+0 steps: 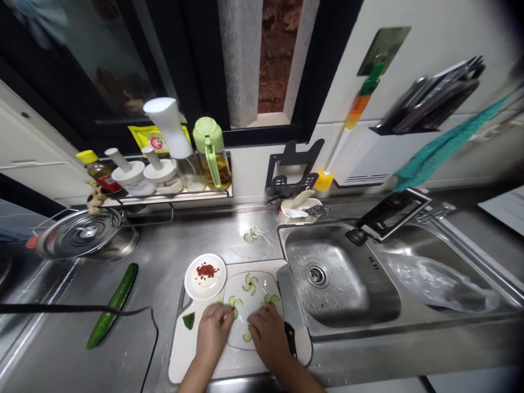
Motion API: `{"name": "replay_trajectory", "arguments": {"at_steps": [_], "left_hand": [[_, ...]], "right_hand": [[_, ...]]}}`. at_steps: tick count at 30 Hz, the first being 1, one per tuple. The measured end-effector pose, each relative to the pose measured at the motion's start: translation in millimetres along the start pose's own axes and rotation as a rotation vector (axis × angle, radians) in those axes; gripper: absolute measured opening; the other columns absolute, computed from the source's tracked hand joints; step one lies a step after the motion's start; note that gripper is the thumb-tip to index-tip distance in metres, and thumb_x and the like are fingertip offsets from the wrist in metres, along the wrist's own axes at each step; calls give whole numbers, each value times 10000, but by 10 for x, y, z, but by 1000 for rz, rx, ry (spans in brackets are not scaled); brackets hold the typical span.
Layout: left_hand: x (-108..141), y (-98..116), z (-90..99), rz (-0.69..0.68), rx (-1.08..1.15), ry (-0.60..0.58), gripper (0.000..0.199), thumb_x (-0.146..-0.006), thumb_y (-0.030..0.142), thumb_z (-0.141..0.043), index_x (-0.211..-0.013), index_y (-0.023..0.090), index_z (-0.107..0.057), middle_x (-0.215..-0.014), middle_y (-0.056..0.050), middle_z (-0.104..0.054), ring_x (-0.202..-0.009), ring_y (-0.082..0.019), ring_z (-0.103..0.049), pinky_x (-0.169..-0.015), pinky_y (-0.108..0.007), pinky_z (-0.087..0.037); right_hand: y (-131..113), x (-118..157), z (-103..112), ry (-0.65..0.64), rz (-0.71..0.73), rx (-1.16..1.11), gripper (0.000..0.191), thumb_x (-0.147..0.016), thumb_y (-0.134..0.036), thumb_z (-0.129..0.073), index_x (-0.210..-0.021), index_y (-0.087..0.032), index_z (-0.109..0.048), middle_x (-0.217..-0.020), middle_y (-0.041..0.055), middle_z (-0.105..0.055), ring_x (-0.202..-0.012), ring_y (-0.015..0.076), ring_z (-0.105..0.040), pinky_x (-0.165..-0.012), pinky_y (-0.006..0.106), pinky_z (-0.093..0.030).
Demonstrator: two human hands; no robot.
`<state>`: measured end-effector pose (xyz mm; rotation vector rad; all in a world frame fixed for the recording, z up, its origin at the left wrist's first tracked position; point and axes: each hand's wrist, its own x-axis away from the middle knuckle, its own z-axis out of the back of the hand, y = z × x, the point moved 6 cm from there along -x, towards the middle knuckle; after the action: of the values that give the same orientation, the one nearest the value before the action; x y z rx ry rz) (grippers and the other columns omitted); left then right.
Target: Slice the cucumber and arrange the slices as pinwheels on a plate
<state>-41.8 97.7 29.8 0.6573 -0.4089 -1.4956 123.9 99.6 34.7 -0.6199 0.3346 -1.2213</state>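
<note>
A white square plate (241,327) lies on a white cutting board (180,357), with cucumber slices (250,284) fanned in small groups near its edges. My left hand (213,327) is over the plate's left side, fingertips pinched beside one group; what they hold is too small to name. My right hand (268,334) is over the right side, its fingers bent together near another group, their grip unclear. A round white dish (205,277) of red berries sits at the board's upper left. A cucumber end (189,321) lies below it. The knife (290,297) rests along the board's right side, partly behind my right hand.
A whole cucumber (112,307) and a dark cable (153,338) lie left of the board. Several slices (252,234) sit behind it. The sink (339,284) is at the right. A lidded pot (88,234) and a bottle rack (172,197) stand at the back left.
</note>
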Motion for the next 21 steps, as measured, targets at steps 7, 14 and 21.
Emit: {"name": "replay_trajectory", "arguments": {"at_steps": [7, 14, 21], "left_hand": [[99, 33, -54, 21, -56, 146, 286, -897, 337, -516, -703, 200, -675, -690, -38, -672, -695, -182, -579, -705, -310, -423], [121, 21, -99, 33, -93, 149, 231, -889, 290, -530, -728, 204, -672, -701, -32, -673, -710, -189, -567, -714, -312, -401], [120, 38, -120, 28, -126, 135, 202, -882, 264, -539, -745, 201, -673, -706, -31, -668, -706, -192, -549, -709, -306, -399]], "right_hand": [[-127, -194, -63, -35, 33, -8, 121, -828, -152, -551, -827, -205, -659, -874, 20, -638, -959, 223, -468, -883, 346, -323], [-160, -266, -148, -3, 81, -45, 206, -817, -114, -507, -884, -215, -675, -853, 24, -641, -929, 221, -464, -835, 333, -335], [-180, -291, -198, -2, 93, 7, 235, -827, -105, -474, -865, -221, -675, -823, 27, -633, -907, 226, -464, -803, 335, -336]]}}
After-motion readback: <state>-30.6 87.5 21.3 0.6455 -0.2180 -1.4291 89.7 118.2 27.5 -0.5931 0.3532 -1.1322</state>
